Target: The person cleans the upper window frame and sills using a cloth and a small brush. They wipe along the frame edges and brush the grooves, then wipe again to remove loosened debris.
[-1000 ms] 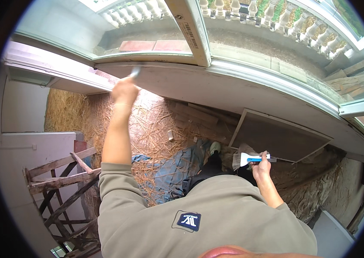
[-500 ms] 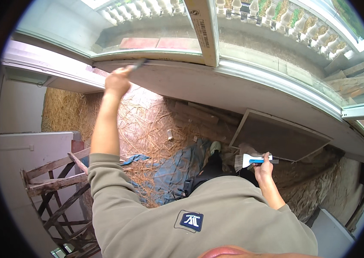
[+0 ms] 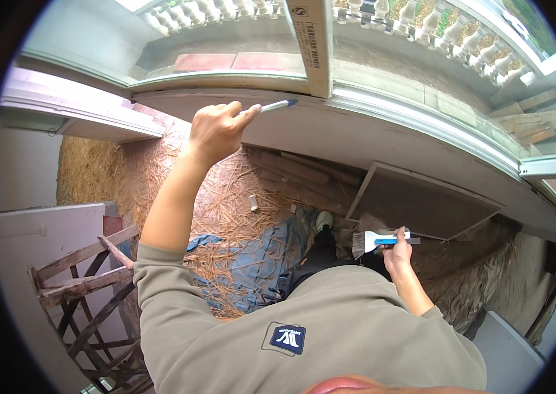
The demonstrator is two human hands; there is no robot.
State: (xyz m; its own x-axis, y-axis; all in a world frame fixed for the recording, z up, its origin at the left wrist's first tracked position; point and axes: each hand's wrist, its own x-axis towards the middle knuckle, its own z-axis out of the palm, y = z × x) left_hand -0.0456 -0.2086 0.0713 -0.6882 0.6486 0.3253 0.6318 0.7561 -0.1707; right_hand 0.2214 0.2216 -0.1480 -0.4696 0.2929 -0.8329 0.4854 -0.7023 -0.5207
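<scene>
My left hand (image 3: 215,131) is closed around a slim white-handled tool (image 3: 277,106) with a blue tip. Its tip points right, close to the lower edge of the window frame (image 3: 225,84) and the sill beneath it; contact cannot be made out. Lower on the right, my right hand (image 3: 397,257) grips a white scraper (image 3: 372,241) with a blue handle. Pale bristles (image 3: 358,244) show beside the scraper's left edge, and a grey end sticks out past my fingers; whether these belong to one brush is hidden.
A mesh-like framed panel (image 3: 422,200) leans against the wall under the window. Straw (image 3: 225,190), planks (image 3: 291,169) and a blue tarp (image 3: 258,262) cover the floor. A wooden trestle (image 3: 87,285) stands at the left. Window glass (image 3: 225,39) spans the far side.
My left hand has moved right along the window frame with the slim tool, whose tip is now nearer the upright post. The right hand stays nearly in place with the scraper.
</scene>
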